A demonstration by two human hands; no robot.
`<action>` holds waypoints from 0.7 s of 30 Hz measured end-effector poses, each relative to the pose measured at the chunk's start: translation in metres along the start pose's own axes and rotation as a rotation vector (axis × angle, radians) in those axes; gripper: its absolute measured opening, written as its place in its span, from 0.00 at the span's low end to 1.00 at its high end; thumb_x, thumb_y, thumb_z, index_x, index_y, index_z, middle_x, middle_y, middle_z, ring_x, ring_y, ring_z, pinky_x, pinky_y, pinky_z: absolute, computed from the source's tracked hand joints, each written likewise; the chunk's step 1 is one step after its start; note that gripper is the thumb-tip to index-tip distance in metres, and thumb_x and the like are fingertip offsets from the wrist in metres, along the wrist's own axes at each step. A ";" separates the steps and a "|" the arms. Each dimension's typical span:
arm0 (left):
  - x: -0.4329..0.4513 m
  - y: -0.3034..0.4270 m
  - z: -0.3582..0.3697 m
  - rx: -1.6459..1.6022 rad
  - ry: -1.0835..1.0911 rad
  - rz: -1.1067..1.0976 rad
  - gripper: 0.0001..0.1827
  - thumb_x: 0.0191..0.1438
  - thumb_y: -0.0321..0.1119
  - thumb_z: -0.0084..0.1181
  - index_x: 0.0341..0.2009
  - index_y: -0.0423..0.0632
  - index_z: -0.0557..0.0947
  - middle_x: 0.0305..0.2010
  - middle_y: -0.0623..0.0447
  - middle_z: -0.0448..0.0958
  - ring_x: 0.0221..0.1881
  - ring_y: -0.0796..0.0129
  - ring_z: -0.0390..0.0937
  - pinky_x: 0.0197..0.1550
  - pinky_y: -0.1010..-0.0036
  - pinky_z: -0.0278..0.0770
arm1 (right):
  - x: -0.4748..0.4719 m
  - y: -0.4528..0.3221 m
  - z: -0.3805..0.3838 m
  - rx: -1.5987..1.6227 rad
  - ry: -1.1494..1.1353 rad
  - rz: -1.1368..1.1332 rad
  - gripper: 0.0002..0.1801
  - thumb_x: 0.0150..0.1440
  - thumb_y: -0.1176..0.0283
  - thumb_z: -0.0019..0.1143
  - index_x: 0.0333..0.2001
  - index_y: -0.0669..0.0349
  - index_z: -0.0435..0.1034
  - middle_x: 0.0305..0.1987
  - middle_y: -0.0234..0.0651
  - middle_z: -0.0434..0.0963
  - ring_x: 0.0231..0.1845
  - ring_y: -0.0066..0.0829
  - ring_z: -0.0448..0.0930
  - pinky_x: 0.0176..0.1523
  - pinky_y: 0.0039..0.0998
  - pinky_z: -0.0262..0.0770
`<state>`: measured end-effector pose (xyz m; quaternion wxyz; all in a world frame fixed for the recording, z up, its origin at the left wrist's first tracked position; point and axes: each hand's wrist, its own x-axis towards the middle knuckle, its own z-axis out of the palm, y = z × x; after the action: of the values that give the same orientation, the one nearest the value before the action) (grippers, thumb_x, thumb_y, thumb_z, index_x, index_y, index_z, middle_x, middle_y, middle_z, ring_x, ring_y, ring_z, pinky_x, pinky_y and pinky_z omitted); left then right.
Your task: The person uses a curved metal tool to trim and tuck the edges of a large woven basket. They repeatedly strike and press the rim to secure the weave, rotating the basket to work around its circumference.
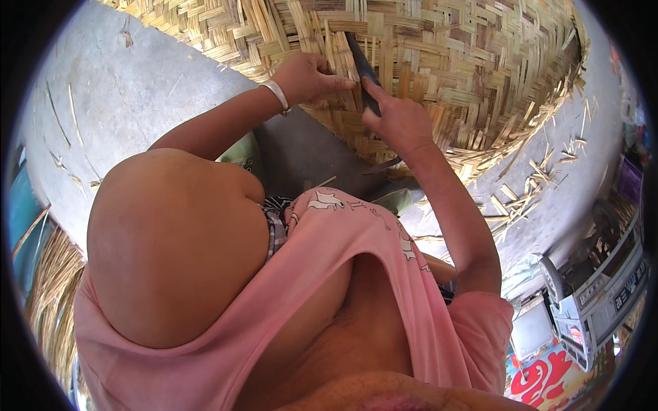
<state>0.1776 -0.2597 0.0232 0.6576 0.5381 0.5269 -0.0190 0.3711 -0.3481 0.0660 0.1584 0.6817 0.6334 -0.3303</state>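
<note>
A large woven mat or basket wall of split straw-coloured strips (462,67) curves across the top of the view. My right hand (403,123) grips a dark flat-bladed knife (362,64), its index finger laid along the metal. The blade lies against the weave and slants up to the left. Just left of it, my left hand (308,79), with a silver bangle (277,96) at the wrist, rests on the weave. Its thumb reaches to a loose strip (342,56) beside the blade; the curled fingers are partly hidden, so a grip cannot be made out.
Grey concrete floor (139,77) lies under the weave. Cut strip scraps (524,198) are scattered at the right. A bundle of long dry stalks (54,293) stands at the lower left. A small grey vehicle (601,287) is at the right rim.
</note>
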 end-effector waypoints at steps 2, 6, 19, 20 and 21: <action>0.007 -0.007 0.003 0.202 0.085 0.073 0.29 0.46 0.56 0.68 0.25 0.38 0.81 0.17 0.50 0.77 0.18 0.69 0.77 0.21 0.73 0.77 | 0.005 0.001 0.001 -0.012 0.021 -0.017 0.30 0.54 0.53 0.52 0.63 0.31 0.62 0.27 0.43 0.80 0.29 0.45 0.82 0.35 0.44 0.78; 0.018 -0.008 0.007 0.334 0.176 0.076 0.32 0.44 0.59 0.67 0.24 0.37 0.80 0.17 0.47 0.77 0.17 0.66 0.78 0.22 0.70 0.76 | 0.008 0.002 0.005 -0.036 0.041 -0.047 0.30 0.55 0.52 0.52 0.63 0.31 0.61 0.26 0.41 0.80 0.29 0.44 0.82 0.34 0.43 0.78; 0.034 -0.030 0.012 0.350 0.256 0.065 0.31 0.41 0.63 0.66 0.20 0.43 0.79 0.18 0.47 0.77 0.22 0.60 0.78 0.29 0.64 0.75 | -0.073 0.021 -0.031 -0.063 -0.123 -0.032 0.28 0.55 0.59 0.51 0.61 0.44 0.63 0.25 0.41 0.78 0.27 0.43 0.81 0.33 0.43 0.76; 0.038 -0.033 0.013 0.352 0.262 0.059 0.31 0.42 0.62 0.66 0.21 0.42 0.79 0.18 0.47 0.77 0.23 0.61 0.78 0.29 0.64 0.75 | -0.089 0.024 -0.039 -0.054 -0.206 0.018 0.29 0.55 0.60 0.51 0.62 0.45 0.63 0.24 0.41 0.78 0.26 0.42 0.81 0.34 0.42 0.76; 0.040 -0.035 0.013 0.353 0.270 0.055 0.30 0.42 0.62 0.66 0.21 0.42 0.80 0.19 0.47 0.77 0.24 0.61 0.78 0.30 0.64 0.75 | -0.105 0.030 -0.043 -0.035 -0.247 0.044 0.30 0.55 0.60 0.51 0.63 0.43 0.62 0.24 0.41 0.78 0.27 0.42 0.81 0.34 0.42 0.76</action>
<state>0.1836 -0.2622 -0.0309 0.4771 0.6567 0.5837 -0.0207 0.4127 -0.4045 0.1600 0.2539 0.6467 0.5998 -0.3970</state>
